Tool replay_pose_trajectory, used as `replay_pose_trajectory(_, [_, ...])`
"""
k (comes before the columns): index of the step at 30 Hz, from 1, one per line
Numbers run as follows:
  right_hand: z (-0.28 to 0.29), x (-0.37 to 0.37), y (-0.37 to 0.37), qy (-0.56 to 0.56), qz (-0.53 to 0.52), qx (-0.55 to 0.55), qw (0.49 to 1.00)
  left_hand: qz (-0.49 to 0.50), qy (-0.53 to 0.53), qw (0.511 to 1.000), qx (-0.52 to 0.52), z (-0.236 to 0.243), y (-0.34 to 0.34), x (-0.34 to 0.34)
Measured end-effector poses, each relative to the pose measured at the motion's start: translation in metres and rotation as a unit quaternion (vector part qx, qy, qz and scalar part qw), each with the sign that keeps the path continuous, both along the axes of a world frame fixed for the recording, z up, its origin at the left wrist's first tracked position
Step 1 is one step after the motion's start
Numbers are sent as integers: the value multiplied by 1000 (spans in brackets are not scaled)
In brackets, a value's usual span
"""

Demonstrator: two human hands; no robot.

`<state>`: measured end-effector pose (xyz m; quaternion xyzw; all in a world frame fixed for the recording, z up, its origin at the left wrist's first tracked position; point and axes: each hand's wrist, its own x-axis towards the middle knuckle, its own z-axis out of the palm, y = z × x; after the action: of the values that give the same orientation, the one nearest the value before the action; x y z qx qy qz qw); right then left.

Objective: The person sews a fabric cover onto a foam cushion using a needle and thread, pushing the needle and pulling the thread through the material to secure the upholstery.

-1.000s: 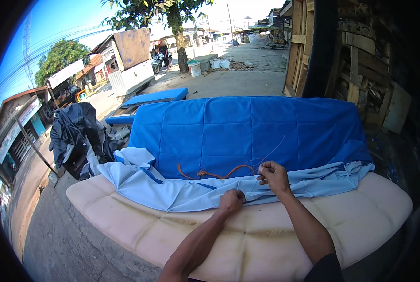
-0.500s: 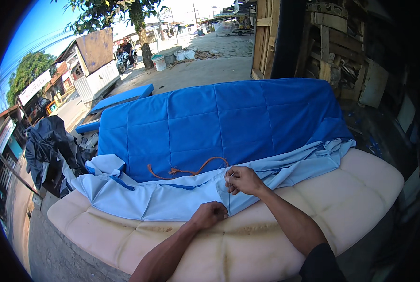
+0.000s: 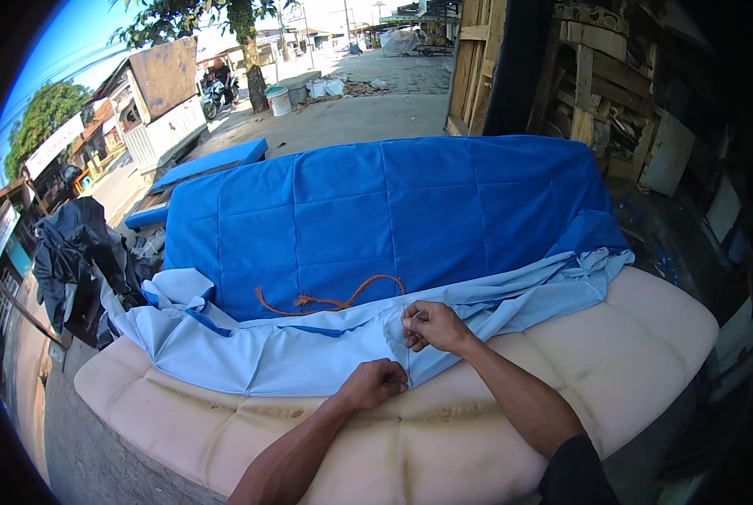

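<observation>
A quilted blue cover lies over the far part of a long cushion. Its light blue underside is folded back toward me in creases. Nearer to me the pale stained foam is bare. My left hand is closed at the light blue edge, pinching the fabric against the foam. Just above and to its right, my right hand pinches a thin thread, which runs down toward the left fingertips. Whether a needle is in the right fingers I cannot make out. An orange cord lies loosely on the cover beyond the hands.
Dark crumpled fabric is heaped at the left. Behind it lies a blue padded frame. Scrap wood is stacked at the far right beside a wooden panel. A person with a motorbike is in the distance, near a tree.
The view has shifted slightly, so the surroundings sit a little further left and higher. Both hands keep almost the same place and grip, with the thread still between them.
</observation>
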<state>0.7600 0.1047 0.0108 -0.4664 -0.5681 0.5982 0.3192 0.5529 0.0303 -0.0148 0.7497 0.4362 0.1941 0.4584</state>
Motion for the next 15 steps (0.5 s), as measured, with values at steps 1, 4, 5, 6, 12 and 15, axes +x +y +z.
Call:
replay_pose_trajectory(1, [0, 0, 0, 5, 1, -5, 1000, 1, -4, 1000, 1, -1, 0, 0])
replay_pose_trajectory(4, [-1, -1, 0, 9, 1, -1, 1000, 3, -7, 1000, 3, -1, 1, 0])
replay_pose_trajectory(5, [-2, -2, 1, 9, 1, -1, 1000, 3, -6, 1000, 5, 0, 1, 0])
replay_pose_trajectory(6, [-3, -2, 1, 11, 0, -1, 1000, 3, -5, 1000, 5, -1, 1, 0])
replay_pose_trajectory(12, [-7, -4, 0, 15, -6, 2, 1000, -1, 8, 1000, 16, 1, 0, 1])
replay_pose_trajectory(15, [-8, -4, 0, 22, -8, -6, 1000, 2, 11, 1000, 12, 0, -1, 1])
